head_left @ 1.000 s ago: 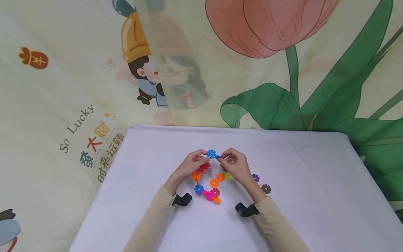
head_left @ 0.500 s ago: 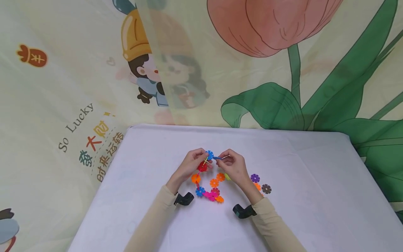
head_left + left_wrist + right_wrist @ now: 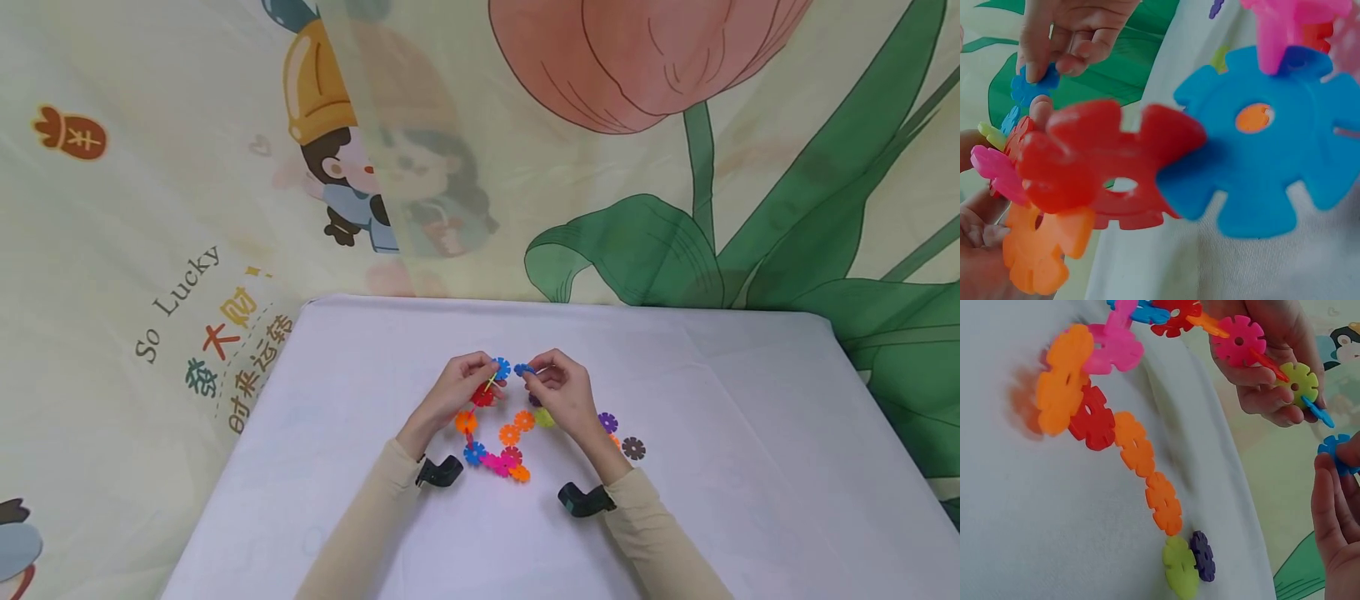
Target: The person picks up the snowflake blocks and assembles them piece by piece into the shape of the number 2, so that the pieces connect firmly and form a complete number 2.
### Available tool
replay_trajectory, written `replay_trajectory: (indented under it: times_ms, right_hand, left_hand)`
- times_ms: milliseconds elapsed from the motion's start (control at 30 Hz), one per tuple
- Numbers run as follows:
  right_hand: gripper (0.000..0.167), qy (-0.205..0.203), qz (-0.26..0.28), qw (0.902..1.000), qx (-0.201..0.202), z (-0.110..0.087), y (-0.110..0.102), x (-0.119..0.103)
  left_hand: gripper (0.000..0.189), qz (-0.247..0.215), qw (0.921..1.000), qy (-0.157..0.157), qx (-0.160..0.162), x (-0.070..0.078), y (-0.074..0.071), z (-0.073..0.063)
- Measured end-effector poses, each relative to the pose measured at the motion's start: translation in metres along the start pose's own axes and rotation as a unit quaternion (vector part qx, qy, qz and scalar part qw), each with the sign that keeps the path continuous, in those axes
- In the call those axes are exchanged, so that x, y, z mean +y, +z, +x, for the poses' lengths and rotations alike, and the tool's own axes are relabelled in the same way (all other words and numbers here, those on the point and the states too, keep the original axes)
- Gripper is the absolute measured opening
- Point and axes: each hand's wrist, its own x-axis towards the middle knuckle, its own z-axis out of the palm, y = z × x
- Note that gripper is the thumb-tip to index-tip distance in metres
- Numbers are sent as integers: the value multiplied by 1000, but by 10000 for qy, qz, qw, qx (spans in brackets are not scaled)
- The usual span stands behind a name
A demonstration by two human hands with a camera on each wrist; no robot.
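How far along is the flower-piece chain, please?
Done: a chain of joined flower pieces, held near one end by the left hand. In hand: a blue piece pinched in the right hand, apart from the chain. Remaining: probably joining it; a purple piece and brown piece lie nearby.

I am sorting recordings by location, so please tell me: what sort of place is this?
Probably an indoor play or craft corner: a white-covered table, colourful linked flower-shaped discs, and a backdrop printed with cartoon figures and plants.
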Motion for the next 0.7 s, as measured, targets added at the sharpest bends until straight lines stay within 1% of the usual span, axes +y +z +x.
replay_trajectory:
  times_ms: [100,267,400,533,633,700]
  right_hand:
    - [20,-9,3,10000,-4,3,-2,7]
    - [22,-12,-22,9995,-301,7,-5,8]
    - [20,263,100,9981,-555,9,-5,6]
    - [22,562,275,9950,-783,11,-5,4]
    - [23,642,304,9935,-893,11,-6,4]
    - [22,672,270,9936,-868,11,-7,4]
  left_hand:
    - [21,76,10000,14,-56,0,1,1]
    - [25,249,9996,6,-164,1,2,2]
    - [22,386,9990,30,-226,2,3,4]
    - [17,422,9987,-28,-287,3,5,5]
    - [15,406,9985,-108,-342,5,6,7]
    - [16,380,9983,-143,-430,5,7,8]
